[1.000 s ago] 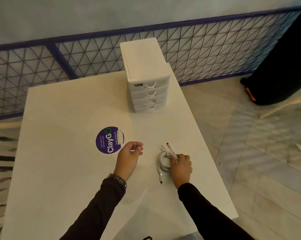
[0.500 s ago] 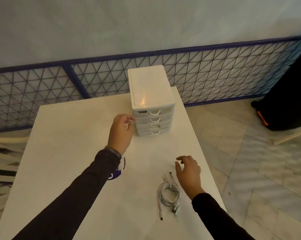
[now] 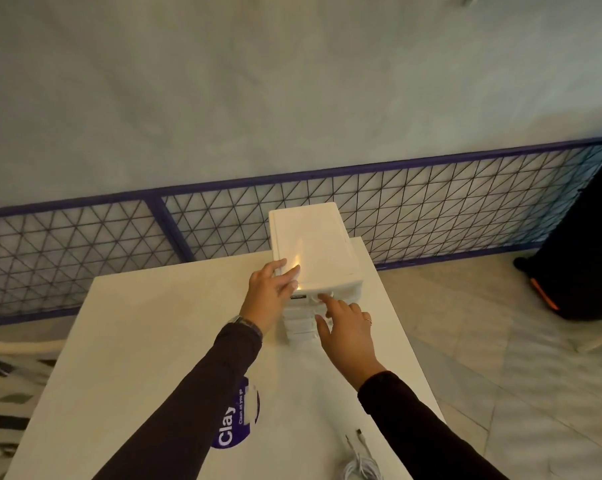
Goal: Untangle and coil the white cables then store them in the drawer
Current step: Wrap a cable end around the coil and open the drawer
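**Bracing the drawer unit before opening its top drawer**

Nearest the viewer, the coiled white cables (image 3: 362,469) lie on the table (image 3: 137,341), released, apparently awaiting storage. Farther on, the right hand (image 3: 344,327) reaches empty, index finger extended at the top drawer's handle (image 3: 322,295), thumb apart. The left hand (image 3: 270,296) rests open, fingers flat on the drawer unit (image 3: 313,251), probably steadying it.

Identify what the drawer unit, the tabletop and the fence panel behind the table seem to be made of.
Drawer unit: probably moulded plastic, white and semi-gloss, with a bright glare patch on its top. Tabletop: smooth matte white, likely laminate or painted board; cannot tell which. Fence panel: apparently metal, thin dark wire mesh in a purple painted frame.
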`<state>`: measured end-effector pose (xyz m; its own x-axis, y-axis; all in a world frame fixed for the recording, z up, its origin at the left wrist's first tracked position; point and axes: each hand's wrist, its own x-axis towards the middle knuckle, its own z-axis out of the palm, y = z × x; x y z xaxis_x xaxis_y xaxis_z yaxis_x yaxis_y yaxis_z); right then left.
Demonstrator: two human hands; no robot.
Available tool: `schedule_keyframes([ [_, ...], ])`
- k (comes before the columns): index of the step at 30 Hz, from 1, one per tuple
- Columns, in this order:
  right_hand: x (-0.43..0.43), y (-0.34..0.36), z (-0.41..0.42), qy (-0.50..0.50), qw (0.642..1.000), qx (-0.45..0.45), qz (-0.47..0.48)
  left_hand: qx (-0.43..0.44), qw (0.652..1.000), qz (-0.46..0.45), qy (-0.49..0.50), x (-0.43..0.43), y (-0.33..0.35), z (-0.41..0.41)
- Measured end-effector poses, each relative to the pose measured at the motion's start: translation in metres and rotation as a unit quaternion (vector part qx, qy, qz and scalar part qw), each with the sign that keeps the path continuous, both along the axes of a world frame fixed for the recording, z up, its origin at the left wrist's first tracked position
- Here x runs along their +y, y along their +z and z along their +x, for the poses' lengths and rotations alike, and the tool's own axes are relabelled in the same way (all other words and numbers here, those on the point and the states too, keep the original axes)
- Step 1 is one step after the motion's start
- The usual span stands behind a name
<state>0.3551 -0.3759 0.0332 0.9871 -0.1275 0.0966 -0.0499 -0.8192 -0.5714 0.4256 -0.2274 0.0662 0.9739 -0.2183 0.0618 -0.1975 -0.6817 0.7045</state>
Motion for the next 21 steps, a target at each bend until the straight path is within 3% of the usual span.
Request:
schedule_keyframes([
  [5, 0.0, 0.001, -0.005, -0.019, 0.999, 0.0, 0.031, -0.001, 1.0, -0.025, 0.001, 0.0, -0.007, 0.001],
  [9, -0.008, -0.001, -0.053, 0.0, 1.0, -0.023, -0.008, 0.002, 1.0, -0.028, -0.004, 0.002, -0.01, 0.003],
  [13, -0.015, -0.006, -0.105, 0.024, 0.999, -0.035, 0.03, 0.004, 0.999, -0.047, -0.004, 0.002, -0.013, 0.003],
  [17, -0.017, -0.029, -0.151, 0.061, 0.994, 0.071, 0.051, 0.016, 0.998, -0.061, 0.0, 0.0, -0.012, 0.002],
  [21, -0.013, -0.074, -0.195, 0.049, 0.963, 0.256, -0.068, 0.018, 0.998, -0.066, -0.003, 0.0, -0.011, 0.001],
])
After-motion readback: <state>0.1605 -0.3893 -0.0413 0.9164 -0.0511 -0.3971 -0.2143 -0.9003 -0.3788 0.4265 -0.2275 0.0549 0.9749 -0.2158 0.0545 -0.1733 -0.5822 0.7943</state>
